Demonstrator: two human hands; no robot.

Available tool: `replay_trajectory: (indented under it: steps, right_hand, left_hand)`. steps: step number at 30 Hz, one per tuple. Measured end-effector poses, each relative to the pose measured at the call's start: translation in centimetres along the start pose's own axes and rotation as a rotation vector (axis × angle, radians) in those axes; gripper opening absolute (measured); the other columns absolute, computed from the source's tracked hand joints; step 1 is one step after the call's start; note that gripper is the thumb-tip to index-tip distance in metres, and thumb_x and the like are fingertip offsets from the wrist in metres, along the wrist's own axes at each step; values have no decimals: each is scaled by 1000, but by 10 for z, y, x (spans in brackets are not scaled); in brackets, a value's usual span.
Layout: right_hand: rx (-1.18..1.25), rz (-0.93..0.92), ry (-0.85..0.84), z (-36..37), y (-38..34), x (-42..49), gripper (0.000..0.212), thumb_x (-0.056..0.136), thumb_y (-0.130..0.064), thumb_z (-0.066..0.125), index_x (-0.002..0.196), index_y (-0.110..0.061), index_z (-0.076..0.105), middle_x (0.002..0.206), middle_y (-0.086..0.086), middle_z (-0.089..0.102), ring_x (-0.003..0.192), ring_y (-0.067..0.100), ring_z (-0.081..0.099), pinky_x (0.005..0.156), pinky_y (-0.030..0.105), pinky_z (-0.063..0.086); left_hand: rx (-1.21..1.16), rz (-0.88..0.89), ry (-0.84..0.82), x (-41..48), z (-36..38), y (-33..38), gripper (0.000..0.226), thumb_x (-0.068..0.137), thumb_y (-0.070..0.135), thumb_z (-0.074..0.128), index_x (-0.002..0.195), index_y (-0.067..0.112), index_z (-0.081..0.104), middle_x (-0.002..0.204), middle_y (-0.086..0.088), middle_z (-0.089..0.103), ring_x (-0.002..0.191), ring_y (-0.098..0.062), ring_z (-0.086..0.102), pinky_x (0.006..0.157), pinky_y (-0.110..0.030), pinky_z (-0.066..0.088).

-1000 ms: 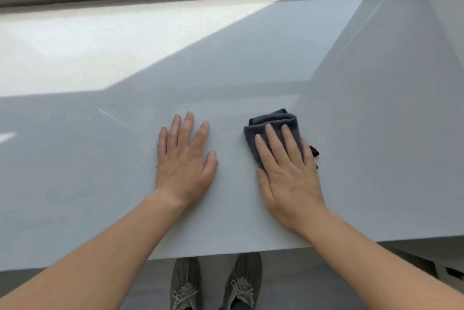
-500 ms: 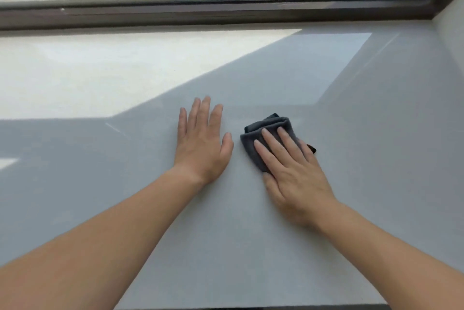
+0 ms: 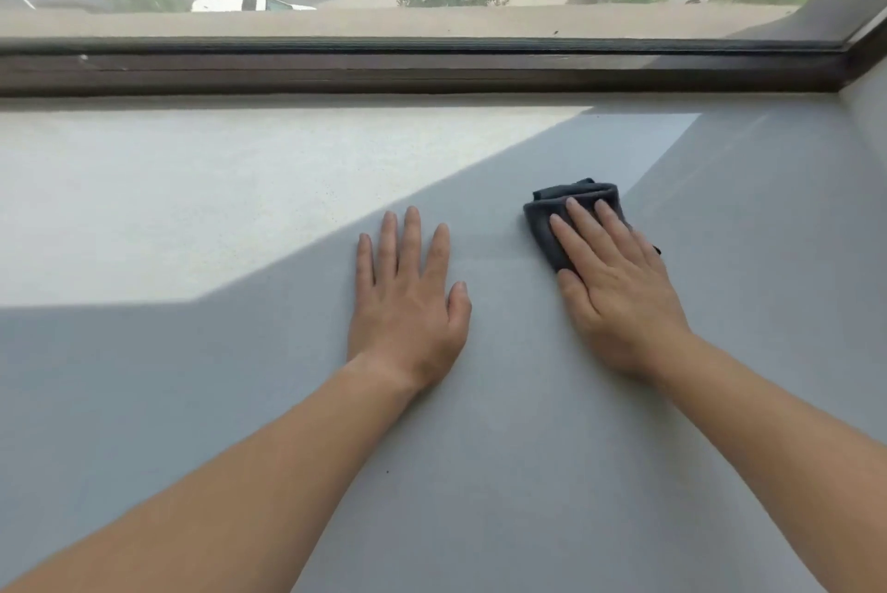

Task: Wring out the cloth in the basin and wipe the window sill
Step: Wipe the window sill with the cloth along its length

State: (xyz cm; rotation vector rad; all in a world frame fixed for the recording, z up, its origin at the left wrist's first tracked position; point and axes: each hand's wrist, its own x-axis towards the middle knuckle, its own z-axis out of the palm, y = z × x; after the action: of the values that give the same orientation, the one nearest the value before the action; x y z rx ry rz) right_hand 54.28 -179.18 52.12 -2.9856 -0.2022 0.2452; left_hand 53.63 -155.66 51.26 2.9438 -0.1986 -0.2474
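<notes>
The right hand (image 3: 619,285) presses flat, fingers straight, on the folded dark cloth (image 3: 552,218), which lies on the window sill (image 3: 240,376) under its fingers. The left hand (image 3: 408,299) rests flat just beside, holding nothing.

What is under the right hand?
A folded dark cloth, pressed flat on the window sill by the straight fingers of the right hand. How far the cloth reaches beneath the palm is hidden.

Cloth (image 3: 566,208) on sill (image 3: 480,448) (right of left hand (image 3: 408,304)).
</notes>
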Motion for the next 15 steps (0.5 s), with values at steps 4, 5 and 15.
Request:
replay_trajectory:
  steps: [4,5,15]
  right_hand:
    - [72,333,58,-6,-18,57,60,104,-39,21,160,-30,3,168,-9,-8,153,17,-13,124,45,-4]
    - [62,270,52,-4,-33,61,60,104,-40,21,160,-30,1,168,-8,-9,153,18,-14,124,45,-5]
    - [82,335,63,-16,0,130,59,103,-37,24,160,-31,8,168,-10,-2,154,17,-7,124,44,-1]
  left_hand:
    - [-26,2,14,0,0,2,69,94,48,13,157,23,-3,164,-7,-18,149,-24,-25,120,-49,-11]
    - [-35,-4,20,2,0,2,71,92,49,13,157,23,0,165,-7,-15,149,-24,-23,120,-49,-11]
    - [-103,-25,91,36,-8,-1,61,92,45,30,148,22,27,161,-11,10,150,-29,-1,120,-48,-9]
